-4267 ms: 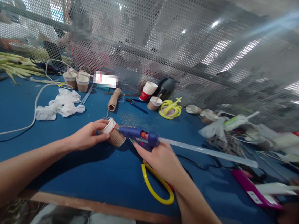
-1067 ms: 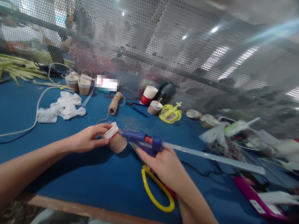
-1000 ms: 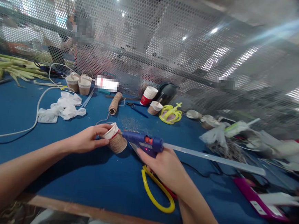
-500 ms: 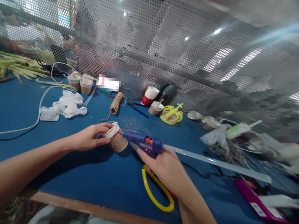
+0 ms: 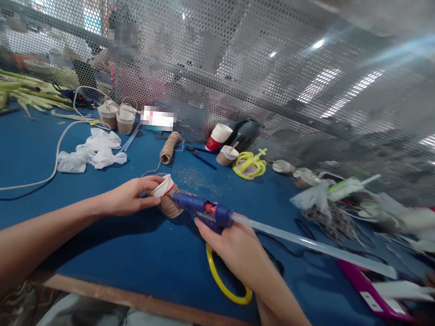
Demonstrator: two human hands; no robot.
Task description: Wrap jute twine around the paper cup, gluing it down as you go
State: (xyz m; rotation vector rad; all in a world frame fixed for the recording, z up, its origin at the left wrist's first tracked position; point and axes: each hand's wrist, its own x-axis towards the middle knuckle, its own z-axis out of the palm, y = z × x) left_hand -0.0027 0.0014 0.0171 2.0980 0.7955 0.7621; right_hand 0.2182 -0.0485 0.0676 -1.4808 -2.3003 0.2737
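My left hand [image 5: 134,195] is closed on the white rim of a paper cup [image 5: 169,206], which lies tilted with brown twine wound round its lower part. A strand runs from the cup to a spool of twine [image 5: 169,147] behind it. My right hand [image 5: 239,245] grips a blue glue gun [image 5: 202,208], whose nozzle meets the twine-wrapped side of the cup; whether it touches is hard to tell. From the gun's back sticks a long clear glue stick [image 5: 316,245]. Beneath my right hand lie scissors with yellow handles [image 5: 226,289], partly hidden by it.
Crumpled white plastic [image 5: 96,149] and a white cable [image 5: 57,155] lie at left. Farther back stand twine-wrapped cups [image 5: 125,121], pliers [image 5: 201,156], red-and-white cups [image 5: 218,137] and a yellow crown [image 5: 250,164]. A magenta power strip [image 5: 373,293] is at right. Perforated metal mesh [image 5: 210,67] closes the back.
The glue gun has shifted left, bringing its nozzle over the side of the cup. My left hand keeps hold of the cup in nearly the same place.
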